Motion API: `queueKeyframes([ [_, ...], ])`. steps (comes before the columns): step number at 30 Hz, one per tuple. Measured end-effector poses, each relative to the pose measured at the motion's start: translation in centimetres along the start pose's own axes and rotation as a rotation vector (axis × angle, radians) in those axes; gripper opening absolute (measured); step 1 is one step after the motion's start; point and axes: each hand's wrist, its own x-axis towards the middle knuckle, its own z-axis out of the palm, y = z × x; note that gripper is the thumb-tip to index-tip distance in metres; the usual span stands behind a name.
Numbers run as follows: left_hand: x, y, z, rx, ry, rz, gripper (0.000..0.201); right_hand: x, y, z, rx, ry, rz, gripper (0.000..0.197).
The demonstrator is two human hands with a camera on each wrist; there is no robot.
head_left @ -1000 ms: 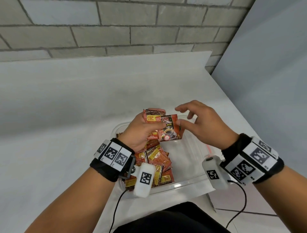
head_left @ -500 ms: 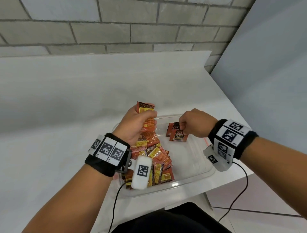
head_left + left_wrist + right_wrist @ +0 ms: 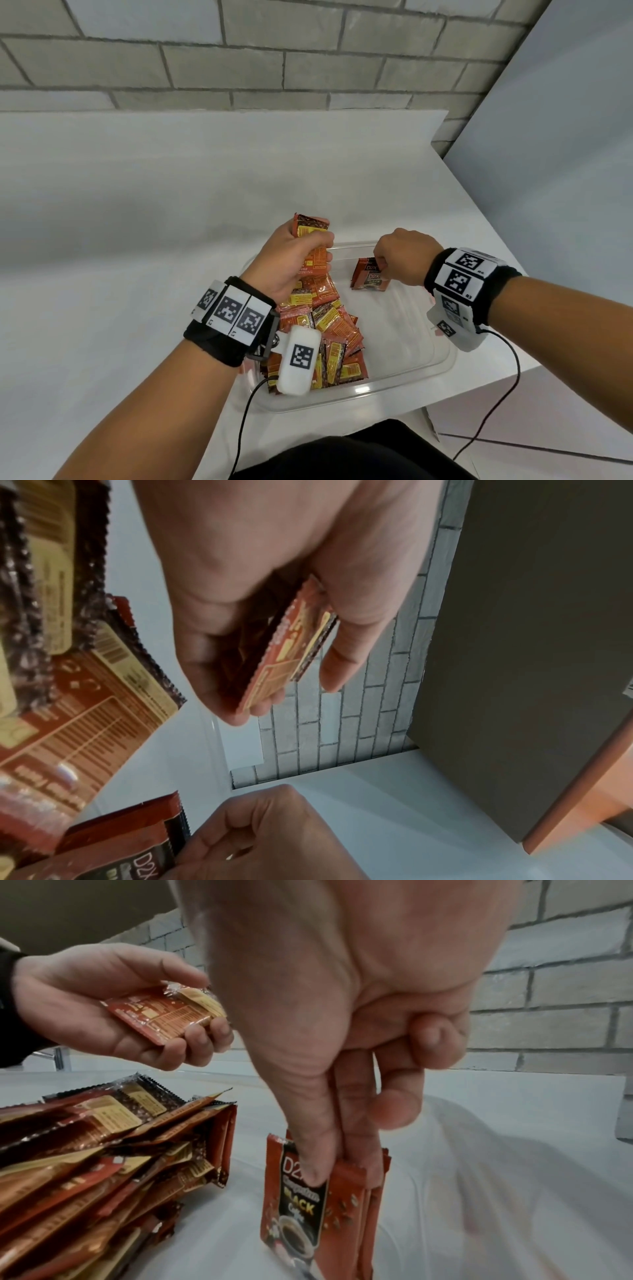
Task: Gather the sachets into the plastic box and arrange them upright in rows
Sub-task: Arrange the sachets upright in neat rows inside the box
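Observation:
A clear plastic box [image 3: 424, 371] sits at the table's near edge. Its left half holds a leaning heap of red and gold sachets [image 3: 329, 329] [image 3: 103, 1150]. My left hand [image 3: 294, 260] [image 3: 267, 631] grips a small stack of sachets [image 3: 313, 240] [image 3: 171, 1015] above the heap. My right hand [image 3: 400, 255] [image 3: 346, 1085] pinches a few sachets [image 3: 368, 279] [image 3: 318, 1199] by their top edges and stands them upright on the box floor near the far wall.
The white table [image 3: 137, 240] spreads to the left and behind the box, with its right edge [image 3: 493, 226] close to the box. A grey brick wall [image 3: 274, 68] stands behind. Cables hang from both wrist cameras over the near edge.
My right hand took sachets from the stack in my left hand, moved right and down, and set them upright in the box. My left hand stayed above the heap with its stack.

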Motion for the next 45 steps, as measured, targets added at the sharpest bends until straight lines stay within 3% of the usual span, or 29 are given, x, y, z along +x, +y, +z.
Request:
queueKeyframes([
  [12, 0.4, 0.0, 0.0, 0.000, -0.006, -0.017, 0.027, 0.0, -1.2, -0.5, -0.277, 0.055, 0.015, 0.009],
  [19, 0.5, 0.0, 0.1, -0.005, -0.012, -0.017, 0.027, -0.2, -1.3, -1.0, -0.260, 0.087, 0.058, 0.009],
  [26, 0.4, -0.1, 0.1, -0.035, -0.006, -0.043, 0.014, -0.6, -0.9, -1.2, -0.175, 0.067, 0.100, 0.024],
  [30, 0.4, -0.1, 0.1, -0.089, -0.006, -0.094, 0.010, -1.3, 0.2, -1.5, 0.060, 0.138, 0.065, 0.026],
  [33, 0.4, -0.2, 0.4, 0.014, -0.055, -0.062, 0.011, -2.5, 0.6, -2.1, 0.523, 0.313, -0.052, 0.025],
  [35, 0.2, -0.2, 0.7, 0.055, -0.098, -0.036, 0.012, -3.4, 0.1, -2.6, 0.738, 0.349, -0.100, 0.025],
  [38, 0.1, -0.2, 1.2, 0.064, -0.160, -0.013, 0.016, -4.2, -0.3, -2.6, 0.817, 0.301, -0.137, 0.028],
  [41, 0.1, -0.2, 1.7, 0.039, -0.175, 0.009, 0.021, -4.3, -0.2, -2.0, 0.959, 0.318, -0.136, 0.013],
  [45, 0.2, -0.1, 2.2, 0.029, -0.110, 0.011, 0.058, -4.6, 0.6, -1.7, 1.033, 0.570, -0.096, 0.017],
])
